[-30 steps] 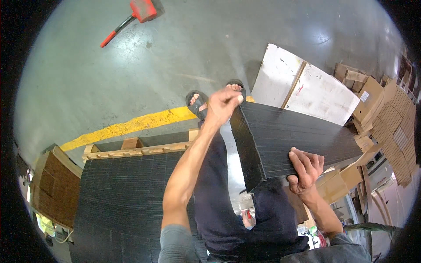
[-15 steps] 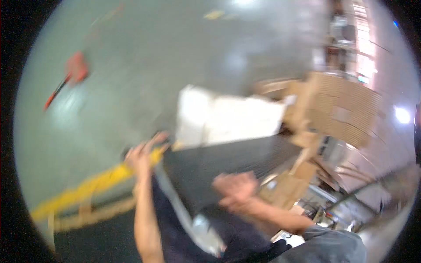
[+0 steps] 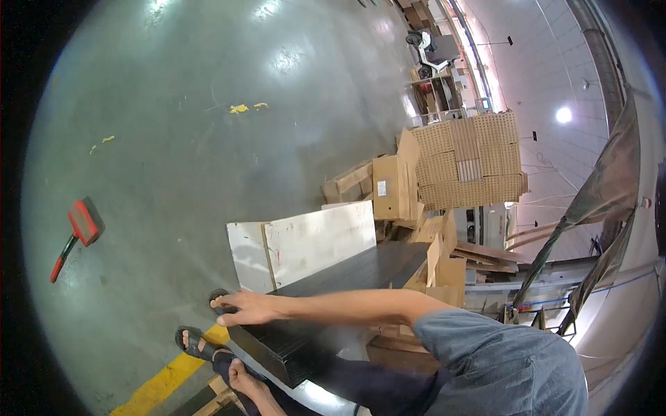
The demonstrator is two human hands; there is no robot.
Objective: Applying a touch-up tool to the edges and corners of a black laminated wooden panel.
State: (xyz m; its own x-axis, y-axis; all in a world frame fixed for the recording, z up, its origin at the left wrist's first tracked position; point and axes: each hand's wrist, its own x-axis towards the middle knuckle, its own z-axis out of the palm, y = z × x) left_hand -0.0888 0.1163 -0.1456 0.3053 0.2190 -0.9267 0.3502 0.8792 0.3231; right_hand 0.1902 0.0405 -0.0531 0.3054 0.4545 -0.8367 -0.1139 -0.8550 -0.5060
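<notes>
My right hand (image 3: 248, 307) reaches across from the right, fingers stretched out at the near left end of a long black board (image 3: 316, 281). Nothing shows in its grasp; whether the fingertips touch the board's end is hard to tell. Lower down, my left hand (image 3: 243, 380) is closed with curled fingers, against my dark trousers and beside the board's lower corner. What those fingers hold, if anything, is hidden. Along the board's far side stands a white box-like block (image 3: 322, 239) with scuffed faces.
Two sandalled feet (image 3: 198, 343) stand by a yellow floor line (image 3: 163, 385). On the floor at left lies a red-headed tool (image 3: 83, 222) with a black and red handle. Cardboard boxes (image 3: 392, 187) and stacked corrugated cardboard (image 3: 479, 159) rise beyond the board. Wooden pallet pieces (image 3: 220, 396) sit at the bottom.
My view has turned and is sharper. My right hand has moved left to the board's end. My left hand has dropped lower and its fingers have curled.
</notes>
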